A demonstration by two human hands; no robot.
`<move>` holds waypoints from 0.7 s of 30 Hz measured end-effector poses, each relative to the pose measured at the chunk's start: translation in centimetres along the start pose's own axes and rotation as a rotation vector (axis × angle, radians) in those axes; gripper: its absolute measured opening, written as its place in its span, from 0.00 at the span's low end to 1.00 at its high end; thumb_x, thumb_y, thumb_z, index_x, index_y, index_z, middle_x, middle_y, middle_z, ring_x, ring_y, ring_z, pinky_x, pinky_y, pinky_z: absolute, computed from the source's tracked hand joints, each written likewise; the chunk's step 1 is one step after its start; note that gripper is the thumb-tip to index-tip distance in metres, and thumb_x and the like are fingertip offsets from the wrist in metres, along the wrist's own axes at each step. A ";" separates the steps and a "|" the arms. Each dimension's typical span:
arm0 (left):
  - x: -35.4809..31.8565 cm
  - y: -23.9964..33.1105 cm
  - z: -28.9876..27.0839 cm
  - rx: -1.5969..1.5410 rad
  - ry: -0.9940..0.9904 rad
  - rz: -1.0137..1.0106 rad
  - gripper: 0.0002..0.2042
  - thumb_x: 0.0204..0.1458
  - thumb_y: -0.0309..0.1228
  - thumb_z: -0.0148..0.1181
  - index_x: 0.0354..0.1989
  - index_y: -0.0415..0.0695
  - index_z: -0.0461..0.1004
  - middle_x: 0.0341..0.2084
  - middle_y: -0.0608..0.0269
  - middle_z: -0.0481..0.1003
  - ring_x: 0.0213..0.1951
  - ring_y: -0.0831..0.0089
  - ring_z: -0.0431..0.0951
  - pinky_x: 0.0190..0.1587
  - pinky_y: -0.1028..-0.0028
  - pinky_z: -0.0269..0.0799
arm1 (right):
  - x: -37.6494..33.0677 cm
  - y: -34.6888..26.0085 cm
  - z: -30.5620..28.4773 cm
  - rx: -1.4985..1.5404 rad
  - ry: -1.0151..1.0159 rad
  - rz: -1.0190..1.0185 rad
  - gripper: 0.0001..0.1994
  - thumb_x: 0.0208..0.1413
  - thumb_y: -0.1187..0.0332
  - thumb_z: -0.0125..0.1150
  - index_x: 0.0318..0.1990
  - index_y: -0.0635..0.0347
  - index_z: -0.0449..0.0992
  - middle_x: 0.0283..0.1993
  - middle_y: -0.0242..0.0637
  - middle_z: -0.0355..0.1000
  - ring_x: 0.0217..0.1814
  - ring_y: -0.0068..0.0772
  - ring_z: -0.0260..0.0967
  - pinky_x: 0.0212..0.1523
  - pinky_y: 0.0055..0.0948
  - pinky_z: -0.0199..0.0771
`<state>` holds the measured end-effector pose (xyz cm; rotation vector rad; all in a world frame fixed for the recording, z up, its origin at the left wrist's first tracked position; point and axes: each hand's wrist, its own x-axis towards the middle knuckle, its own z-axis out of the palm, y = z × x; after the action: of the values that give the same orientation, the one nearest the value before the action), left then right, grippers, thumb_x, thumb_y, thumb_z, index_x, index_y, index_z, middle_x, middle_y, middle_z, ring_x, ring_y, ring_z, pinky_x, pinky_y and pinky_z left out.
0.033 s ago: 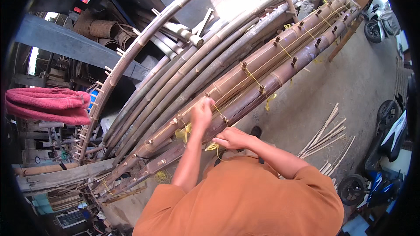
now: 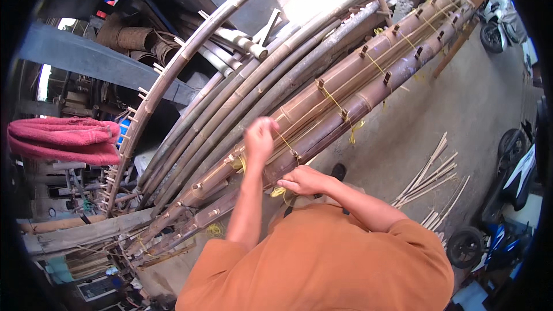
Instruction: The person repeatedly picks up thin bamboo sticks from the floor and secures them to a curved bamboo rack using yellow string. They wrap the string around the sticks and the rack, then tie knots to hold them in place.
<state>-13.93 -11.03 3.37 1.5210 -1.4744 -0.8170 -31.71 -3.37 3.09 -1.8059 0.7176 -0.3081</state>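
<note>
My left hand [image 2: 260, 137] is curled, slightly blurred, and raised above the far split-bamboo pole [image 2: 288, 114]. What its fingers hold, if anything, cannot be made out. On the near bamboo pole [image 2: 322, 140] rests my right hand [image 2: 304, 180], closed, its grip hidden. Loose yellow cord [image 2: 279, 190] hangs just below its thumb. Short dark pegs [image 2: 344, 114] stick up along both poles, and yellow cord ties [image 2: 331, 97] cross between them. Nearest the hands, a wooden peg [image 2: 295, 154] stands in the near pole with cord running from it.
Long bamboo poles [image 2: 253, 89] lie beyond the work. A curved pole with pegs [image 2: 151, 99] arches at the left, near a red towel [image 2: 63, 140]. Bamboo sticks [image 2: 426, 173] lie on the floor at right, short of a motorcycle [image 2: 500, 236].
My left hand has shifted a little left and upward, off the peg on the far pole. My right hand has barely moved, slightly up and left.
</note>
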 end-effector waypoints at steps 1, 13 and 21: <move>2.1 3.1 -0.2 -0.278 0.062 -0.157 0.15 0.65 0.34 0.47 0.37 0.36 0.76 0.25 0.63 0.77 0.31 0.78 0.75 0.38 0.76 0.70 | 0.0 0.5 0.4 -0.016 0.038 -0.043 0.22 0.62 0.54 0.50 0.25 0.63 0.75 0.23 0.53 0.70 0.31 0.60 0.69 0.35 0.49 0.70; 7.0 -1.8 -4.3 0.428 0.053 0.022 0.19 0.59 0.45 0.53 0.32 0.40 0.76 0.28 0.43 0.78 0.33 0.45 0.78 0.37 0.56 0.72 | 0.0 -0.1 4.9 -0.413 0.087 -0.052 0.20 0.56 0.60 0.58 0.54 0.58 0.74 0.47 0.45 0.75 0.51 0.48 0.71 0.56 0.42 0.67; -8.5 -4.8 -14.2 0.541 -0.404 -0.098 0.13 0.54 0.32 0.56 0.45 0.41 0.76 0.43 0.42 0.76 0.48 0.47 0.76 0.52 0.57 0.71 | 4.5 -2.0 15.9 1.703 0.701 0.377 0.12 0.65 0.58 0.49 0.42 0.55 0.74 0.36 0.33 0.72 0.41 0.26 0.71 0.42 0.29 0.72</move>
<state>0.09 -1.04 4.34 1.9112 -2.0509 -0.8606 -19.08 6.47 -1.30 0.0915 0.7983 -0.9371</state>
